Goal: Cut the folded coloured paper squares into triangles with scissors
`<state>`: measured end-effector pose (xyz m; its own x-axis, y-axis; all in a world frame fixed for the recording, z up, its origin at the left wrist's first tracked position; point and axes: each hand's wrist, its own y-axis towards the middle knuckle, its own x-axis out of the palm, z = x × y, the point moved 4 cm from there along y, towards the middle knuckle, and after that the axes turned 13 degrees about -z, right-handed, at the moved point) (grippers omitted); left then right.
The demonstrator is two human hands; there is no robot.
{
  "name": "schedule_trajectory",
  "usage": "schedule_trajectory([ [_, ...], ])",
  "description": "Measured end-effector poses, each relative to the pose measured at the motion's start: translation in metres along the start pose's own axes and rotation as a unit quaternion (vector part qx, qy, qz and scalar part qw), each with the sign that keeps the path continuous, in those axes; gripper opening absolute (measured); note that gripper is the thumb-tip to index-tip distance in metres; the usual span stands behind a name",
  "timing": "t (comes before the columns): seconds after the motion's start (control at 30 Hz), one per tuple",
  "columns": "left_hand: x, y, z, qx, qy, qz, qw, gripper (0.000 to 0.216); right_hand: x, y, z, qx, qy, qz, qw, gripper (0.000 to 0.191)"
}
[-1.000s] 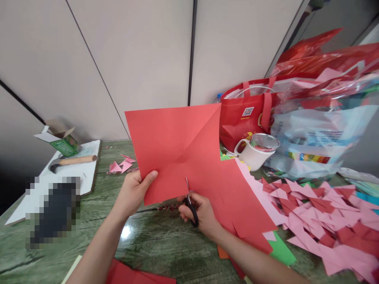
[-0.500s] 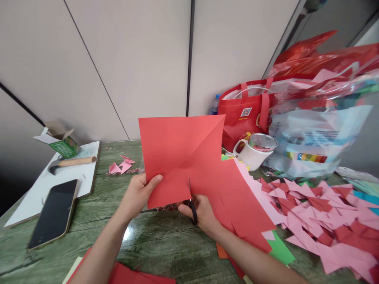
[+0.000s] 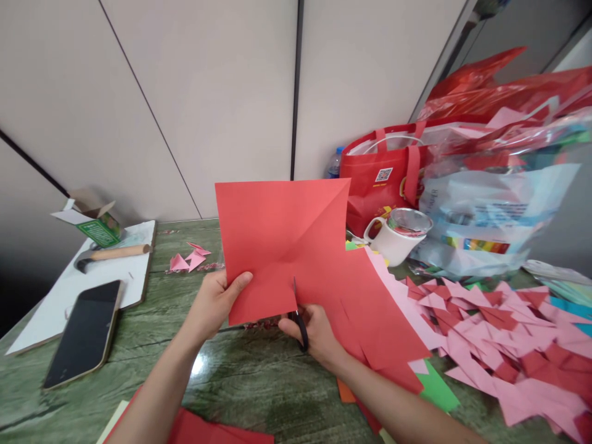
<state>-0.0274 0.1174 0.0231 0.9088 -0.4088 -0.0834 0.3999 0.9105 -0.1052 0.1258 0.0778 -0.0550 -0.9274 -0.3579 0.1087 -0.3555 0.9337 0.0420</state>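
Observation:
A creased sheet of red paper (image 3: 272, 228) is held up over the table. My left hand (image 3: 216, 303) pinches its lower left edge, thumb on the near face. In my right hand (image 3: 317, 333) is a pair of scissors (image 3: 303, 330) with dark handles. Their blade reaches up into the sheet from its bottom edge, where a short slit shows. Part of the blades is hidden by the paper. More red paper (image 3: 383, 314) lies on a stack to the right, behind and beside my right hand. Another folded red sheet (image 3: 208, 428) lies by my left forearm.
A phone (image 3: 86, 333), a hammer (image 3: 120, 253) and a green box (image 3: 99, 228) sit at the left, partly on a white board (image 3: 41, 314). Folded pink and red paper pieces (image 3: 499, 333) cover the right side. Behind them stand a white mug (image 3: 393, 243) and a red bag (image 3: 370, 166).
The red sheet and my left hand have shifted very slightly left. The scissors stay in the slit, in nearly the same place.

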Motion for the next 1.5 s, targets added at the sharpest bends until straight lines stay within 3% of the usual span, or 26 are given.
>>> schedule_trajectory([
  [0.73, 0.002, -0.001, 0.003, -0.004, -0.005, -0.001, 1.000, 0.036, 0.000, 0.000, 0.008, 0.005, 0.025, 0.006, 1.000, 0.028],
  [1.03, 0.002, -0.001, 0.002, -0.004, 0.007, -0.001, 1.000, 0.035, 0.001, -0.001, 0.004, 0.041, 0.040, 0.021, 0.998, 0.033],
  [1.5, 0.005, -0.001, -0.001, -0.023, 0.001, -0.021, 1.000, 0.041, 0.000, -0.001, -0.007, -0.013, 0.011, 0.042, 0.999, 0.038],
])
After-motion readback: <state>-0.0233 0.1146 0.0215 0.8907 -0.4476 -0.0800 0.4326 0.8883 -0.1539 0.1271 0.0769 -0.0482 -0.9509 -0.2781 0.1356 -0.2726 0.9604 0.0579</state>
